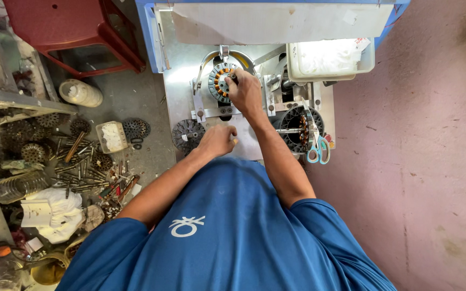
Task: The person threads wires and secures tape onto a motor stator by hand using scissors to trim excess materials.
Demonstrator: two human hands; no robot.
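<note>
Stator core, round and partly wound with copper wire, sits clamped on the winding fixture at twelve o'clock from the body. We note our right hand on its right edge, fingers curled around a small dark part at the rim; what that part is we cannot tell. Our left hand rests loosely closed on the metal plate at six o'clock from the core, pinching something small and pale. A bare stator lies just beside it at nine o'clock. Scissors lie well apart at three o'clock. Right hand is nearer the core.
</note>
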